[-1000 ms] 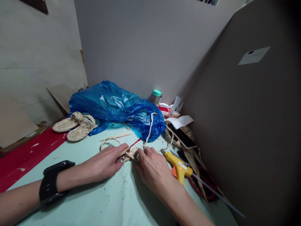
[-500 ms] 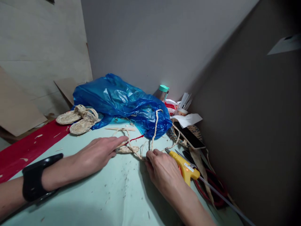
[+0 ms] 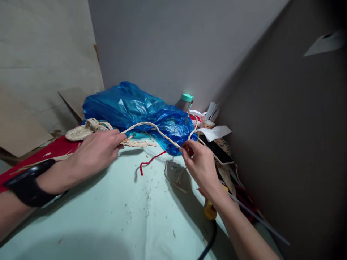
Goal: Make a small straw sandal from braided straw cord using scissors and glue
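Observation:
A pale twisted straw cord (image 3: 153, 125) arches between my two hands above the table. My left hand (image 3: 104, 144) is closed on a small woven straw piece (image 3: 137, 143), and one end of the cord meets that hand. My right hand (image 3: 199, 159) pinches the cord farther along, and its free end (image 3: 195, 124) curls up beyond my fingers. A red cord (image 3: 153, 159) lies on the table between the hands. Below my right wrist, the yellow glue gun (image 3: 210, 210) is mostly hidden by the arm.
Behind the hands lies a blue plastic bag (image 3: 130, 104). A straw sandal (image 3: 78, 133) is at the left on red cloth (image 3: 61, 147). A green-lidded bottle (image 3: 187, 101), a white paper (image 3: 214, 133) and a phone (image 3: 221, 153) crowd the right. A loose straw strand (image 3: 175, 184) rests mid-table.
Both hands have risen off the table and moved apart, my left to the left with the woven piece, my right up and rightward. The cord now stretches between them; the red cord lies uncovered.

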### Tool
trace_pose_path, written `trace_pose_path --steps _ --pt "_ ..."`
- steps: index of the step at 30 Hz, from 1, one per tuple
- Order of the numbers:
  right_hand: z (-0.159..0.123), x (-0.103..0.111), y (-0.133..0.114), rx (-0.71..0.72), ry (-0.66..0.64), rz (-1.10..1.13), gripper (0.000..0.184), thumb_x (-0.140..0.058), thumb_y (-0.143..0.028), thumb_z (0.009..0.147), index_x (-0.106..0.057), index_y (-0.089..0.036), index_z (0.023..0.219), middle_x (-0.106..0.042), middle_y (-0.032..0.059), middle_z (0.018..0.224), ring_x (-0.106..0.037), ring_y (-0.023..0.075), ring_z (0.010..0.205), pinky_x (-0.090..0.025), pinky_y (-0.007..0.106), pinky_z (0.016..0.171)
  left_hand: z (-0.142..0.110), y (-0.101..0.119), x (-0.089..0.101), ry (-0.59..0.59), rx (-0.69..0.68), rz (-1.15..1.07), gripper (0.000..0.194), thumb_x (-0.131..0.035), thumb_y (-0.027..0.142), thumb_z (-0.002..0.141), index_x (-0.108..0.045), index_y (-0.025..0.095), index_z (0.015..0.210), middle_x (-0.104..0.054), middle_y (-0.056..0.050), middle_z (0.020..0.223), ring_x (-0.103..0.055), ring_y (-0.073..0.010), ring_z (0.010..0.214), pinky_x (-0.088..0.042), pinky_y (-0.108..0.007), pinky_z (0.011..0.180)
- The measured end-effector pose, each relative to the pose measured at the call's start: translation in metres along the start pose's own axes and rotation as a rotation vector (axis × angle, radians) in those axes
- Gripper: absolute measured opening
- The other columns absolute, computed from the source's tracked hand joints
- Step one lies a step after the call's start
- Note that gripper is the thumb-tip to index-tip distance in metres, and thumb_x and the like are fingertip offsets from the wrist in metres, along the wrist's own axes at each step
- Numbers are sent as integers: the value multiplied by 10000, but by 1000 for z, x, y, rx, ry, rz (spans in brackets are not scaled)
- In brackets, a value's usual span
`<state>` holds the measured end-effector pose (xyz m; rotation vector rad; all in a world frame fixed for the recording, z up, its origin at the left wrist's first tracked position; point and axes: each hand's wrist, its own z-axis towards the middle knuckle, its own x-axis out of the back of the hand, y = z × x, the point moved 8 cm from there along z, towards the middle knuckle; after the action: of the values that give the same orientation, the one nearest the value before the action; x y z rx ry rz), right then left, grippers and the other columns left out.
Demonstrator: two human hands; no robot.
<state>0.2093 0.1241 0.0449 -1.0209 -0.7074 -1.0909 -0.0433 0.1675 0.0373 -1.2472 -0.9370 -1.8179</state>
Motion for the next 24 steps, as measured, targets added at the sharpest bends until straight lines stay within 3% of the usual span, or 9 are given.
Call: trace_pose_path --steps 4,6,8,12,14,18,21,24 --pt "11 -21 -25 71 -125 -6 313 -514 -190 909 -524 -176 1222 -704 58 903 -647 197 787 -393 265 649 6 1 -28 -51 -25 86 132 -484 194 823 -613 193 796 -620 -101 764 -586 -280 697 -321 -344 593" --pt "1 -34 -47 130 -205 -29 288 -501 -199 918 -556 -187 1200 -701 57 857 -646 206 742 -371 273 610 4 4 -39 -78 -49 40 145 -481 225 845 -623 198 833 -635 -93 768 -595 -275 699 -327 -340 596" --pt "-18 -49 -71 231 -300 -37 251 -548 -355 923 -611 -252 1143 -691 39 866 -642 199 738 -365 266 596 2 7 -42 -88 -63 -21 177 -476 264 865 -636 189 880 -651 -103 819 -603 -278 746 -351 -340 624" --pt "-48 -61 -89 302 -383 -75 244 -521 -417 944 -673 -227 927 -670 57 916 -636 199 818 -378 278 660 -2 16 -27 -102 -64 -176 270 -470 374 896 -648 173 931 -664 -88 858 -591 -247 779 -393 -323 660" --pt "-52 -58 -82 275 -391 -100 215 -514 -353 950 -656 -192 964 -667 68 902 -629 197 775 -368 285 639 -5 26 -23 -198 -46 -420 306 -483 425 895 -654 187 985 -655 -50 811 -537 -184 645 -375 -279 571" --pt "-56 -51 -67 256 -393 -117 253 -522 -189 907 -582 -177 1153 -651 65 894 -604 194 753 -343 282 611 -19 58 -28 -493 135 -1338 334 -505 421 896 -693 147 926 -588 -42 682 -329 -106 485 -264 -236 438" --pt "-60 -53 -67 327 -391 -94 327 -495 -161 916 -547 -230 1231 -633 49 893 -579 185 779 -356 278 651 -24 80 -27 -562 180 -1573 308 -540 347 896 -720 114 807 -580 -59 652 -399 -115 526 -371 -240 494" --pt "-63 -57 -74 412 -367 -66 252 -490 -267 956 -576 -245 1192 -628 86 1041 -566 218 923 -390 319 756 -21 88 -30 -530 250 -1651 217 -599 260 865 -729 121 761 -636 -77 727 -520 -137 623 -458 -243 595"
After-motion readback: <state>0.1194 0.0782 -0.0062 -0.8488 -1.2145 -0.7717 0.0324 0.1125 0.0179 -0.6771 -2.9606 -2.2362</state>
